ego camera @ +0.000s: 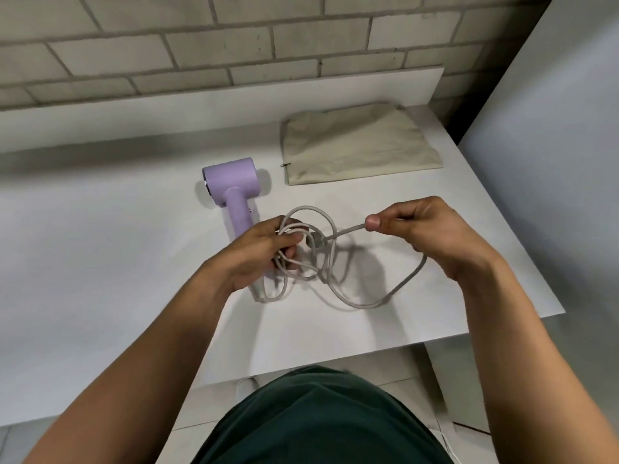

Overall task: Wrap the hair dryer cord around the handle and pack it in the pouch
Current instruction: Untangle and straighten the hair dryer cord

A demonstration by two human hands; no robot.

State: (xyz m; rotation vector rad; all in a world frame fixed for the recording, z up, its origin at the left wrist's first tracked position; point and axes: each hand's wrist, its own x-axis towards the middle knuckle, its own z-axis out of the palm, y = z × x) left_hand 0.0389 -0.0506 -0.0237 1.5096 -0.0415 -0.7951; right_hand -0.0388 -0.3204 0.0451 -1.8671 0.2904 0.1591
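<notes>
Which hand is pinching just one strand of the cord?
The right hand, which pinches a single strand of the cord between thumb and finger; the left hand grips several gathered loops at the handle of the hair dryer.

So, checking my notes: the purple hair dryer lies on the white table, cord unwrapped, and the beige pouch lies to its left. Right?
Not quite: the head view shows the beige pouch lying to the right of the purple hair dryer, not left. The dryer does lie on the white table, cord unwrapped.
</notes>
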